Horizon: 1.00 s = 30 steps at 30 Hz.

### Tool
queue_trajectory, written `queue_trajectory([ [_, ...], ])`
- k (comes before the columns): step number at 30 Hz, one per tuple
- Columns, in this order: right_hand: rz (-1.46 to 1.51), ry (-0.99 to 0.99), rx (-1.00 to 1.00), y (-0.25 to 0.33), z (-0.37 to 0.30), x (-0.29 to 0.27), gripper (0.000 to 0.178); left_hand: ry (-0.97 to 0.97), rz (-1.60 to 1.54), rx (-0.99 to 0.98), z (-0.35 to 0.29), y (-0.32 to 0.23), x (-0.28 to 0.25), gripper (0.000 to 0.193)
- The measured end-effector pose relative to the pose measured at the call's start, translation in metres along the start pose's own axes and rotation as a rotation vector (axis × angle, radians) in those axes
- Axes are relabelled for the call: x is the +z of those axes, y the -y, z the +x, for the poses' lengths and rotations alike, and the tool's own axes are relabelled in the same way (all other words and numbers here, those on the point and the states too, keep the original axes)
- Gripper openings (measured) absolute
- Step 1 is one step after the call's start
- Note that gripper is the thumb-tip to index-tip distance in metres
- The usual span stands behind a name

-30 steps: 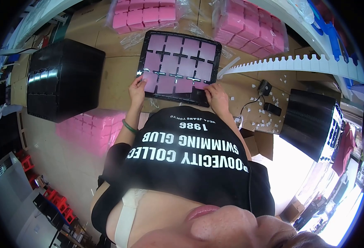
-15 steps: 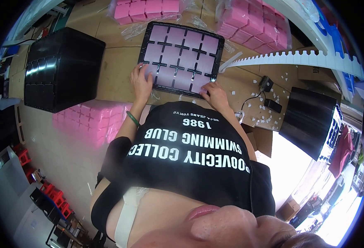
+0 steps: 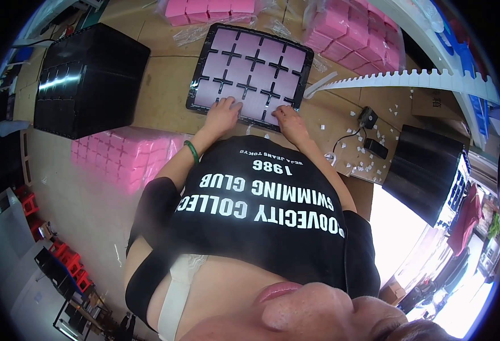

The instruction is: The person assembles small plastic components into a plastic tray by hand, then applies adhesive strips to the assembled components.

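Before me lies a shallow black tray (image 3: 195,86), its far edge tilted slightly to the right. Pinkish-purple square pads (image 3: 273,77) fill it in rows, with black cross-shaped dividers between their corners. The fingers of my left hand (image 3: 223,116) are stretched out and rest on the near row of pads, left of the middle. My right hand (image 3: 291,124) touches the tray's near right part, its fingers apart and slightly bent. Neither hand grips anything that I can see. Both palms hide parts of the tray's near rim.
Black tray stacks stand at left (image 3: 111,74) and right (image 3: 423,173). Wrapped pink blocks lie at the far right (image 3: 355,34), far middle (image 3: 210,8) and lower left (image 3: 125,156). A white notched strip (image 3: 398,80) crosses the right side, above a black adapter (image 3: 367,117) and white scraps.
My left hand has moved from the tray's left edge rightward and nearer, onto the near row of pads. My right hand has shifted slightly along the near right part. The whole view has shifted slightly.
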State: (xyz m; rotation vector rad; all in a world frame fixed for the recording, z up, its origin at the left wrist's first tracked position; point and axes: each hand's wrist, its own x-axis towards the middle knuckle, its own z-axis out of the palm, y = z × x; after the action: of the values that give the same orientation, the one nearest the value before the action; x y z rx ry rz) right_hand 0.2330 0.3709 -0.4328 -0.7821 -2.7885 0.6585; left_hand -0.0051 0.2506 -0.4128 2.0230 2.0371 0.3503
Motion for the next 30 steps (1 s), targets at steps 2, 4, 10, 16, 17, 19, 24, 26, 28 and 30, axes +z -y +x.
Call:
queue_trajectory([
  [2,0.011,0.06,0.024,-0.002,-0.008,-0.004,0.023,0.009,-0.038,-0.034,-0.008,0.017,0.005,0.032],
  [4,0.019,0.12,0.052,-0.006,-0.013,-0.008,0.022,-0.066,-0.167,0.017,-0.016,0.04,0.013,0.03],
  [10,0.195,-0.304,0.313,-0.006,-0.013,-0.009,0.042,-0.496,-0.017,-0.29,-0.01,0.072,-0.018,0.048],
  [16,0.238,-0.383,0.698,-0.022,-0.016,0.028,0.103,-0.18,-0.48,-0.545,-0.024,0.144,0.018,0.072],
  [17,0.457,-0.332,0.719,-0.031,-0.02,0.033,0.107,-0.121,-0.622,-0.542,-0.024,0.144,0.015,0.074],
  [19,0.68,-0.267,0.736,-0.035,-0.022,0.039,0.11,-0.113,-0.668,-0.518,-0.02,0.138,0.006,0.073],
  [24,0.535,-0.216,0.627,-0.032,-0.019,0.044,0.113,-0.204,-0.584,-0.474,-0.022,0.135,0.012,0.075],
  [26,0.646,-0.224,0.64,-0.041,-0.021,0.045,0.106,-0.083,-0.685,-0.54,-0.017,0.13,0.0,0.078],
  [28,0.69,-0.2,0.641,-0.029,-0.013,0.034,0.095,-0.12,-0.659,-0.553,-0.02,0.121,-0.004,0.079],
  [30,0.62,-0.186,0.66,-0.025,-0.015,0.033,0.094,-0.121,-0.645,-0.584,-0.017,0.117,-0.002,0.079],
])
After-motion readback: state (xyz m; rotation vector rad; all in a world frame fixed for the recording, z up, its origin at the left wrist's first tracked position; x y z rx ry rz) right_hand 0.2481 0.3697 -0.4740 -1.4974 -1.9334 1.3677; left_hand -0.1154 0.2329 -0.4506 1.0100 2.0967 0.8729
